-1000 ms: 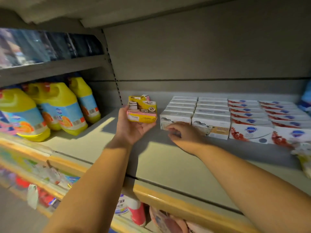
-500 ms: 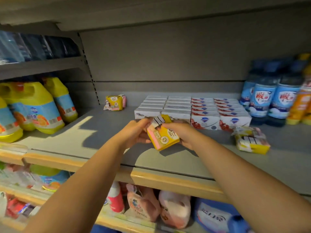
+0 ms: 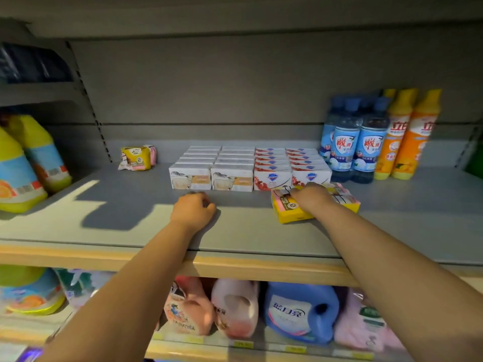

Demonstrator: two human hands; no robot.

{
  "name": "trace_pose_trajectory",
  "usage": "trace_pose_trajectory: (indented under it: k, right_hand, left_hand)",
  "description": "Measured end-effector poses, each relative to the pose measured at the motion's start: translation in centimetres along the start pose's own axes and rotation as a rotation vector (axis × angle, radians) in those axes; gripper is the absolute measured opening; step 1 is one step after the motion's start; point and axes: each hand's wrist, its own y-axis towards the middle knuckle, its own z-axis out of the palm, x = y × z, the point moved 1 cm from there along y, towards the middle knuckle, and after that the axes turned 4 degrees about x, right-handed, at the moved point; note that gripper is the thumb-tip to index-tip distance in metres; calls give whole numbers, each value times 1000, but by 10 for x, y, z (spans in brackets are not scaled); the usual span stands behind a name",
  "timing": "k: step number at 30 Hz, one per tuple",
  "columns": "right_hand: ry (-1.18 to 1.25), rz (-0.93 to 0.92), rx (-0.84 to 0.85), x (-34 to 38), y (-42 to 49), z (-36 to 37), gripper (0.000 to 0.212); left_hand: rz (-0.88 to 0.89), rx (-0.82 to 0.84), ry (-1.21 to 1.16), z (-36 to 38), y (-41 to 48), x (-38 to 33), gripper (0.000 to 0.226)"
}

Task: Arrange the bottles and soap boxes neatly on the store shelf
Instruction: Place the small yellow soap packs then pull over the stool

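Right of centre, my right hand (image 3: 311, 198) grips the yellow soap pack (image 3: 290, 214), which lies askew on the shelf (image 3: 125, 226) before the red-and-white soap boxes (image 3: 271, 176), while my left hand (image 3: 193, 211) rests clenched and empty at centre; best, I judge, to slide the pack square against that row.

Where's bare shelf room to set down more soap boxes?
Bare: the shelf from the yellow jugs to the white soap boxes, bar one yellow pack at the back; also front right, beside the right hand. Crowded: boxes run solid into the blue bottles.
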Motion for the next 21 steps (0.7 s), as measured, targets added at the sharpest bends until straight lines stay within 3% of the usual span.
trace_pose_trajectory:
  k: [4,7,10,13,16,21]
  right_hand:
    - [-122,52,12,8,-4,-5,38]
    - [-229,37,-22,20,-11,-4,35]
    - [-360,-167,-172,42,-20,7,33]
    - [-344,-466,-202,77,-25,33,28]
    - [-350,-739,-146,115,-25,68,26]
    - [-274,-950,131,167,-8,106,15]
  left_hand:
    - [-61,-2,-55,0,1,3,20]
    - [-150,-50,-363,-5,1,9,16]
    - [-230,-133,-639,-11,0,14,15]
    - [-279,-208,-800,-16,-5,19,13]
    - [-300,-302,-823,-16,-10,22,8]
    - [-302,-307,-644,-26,1,56,13]
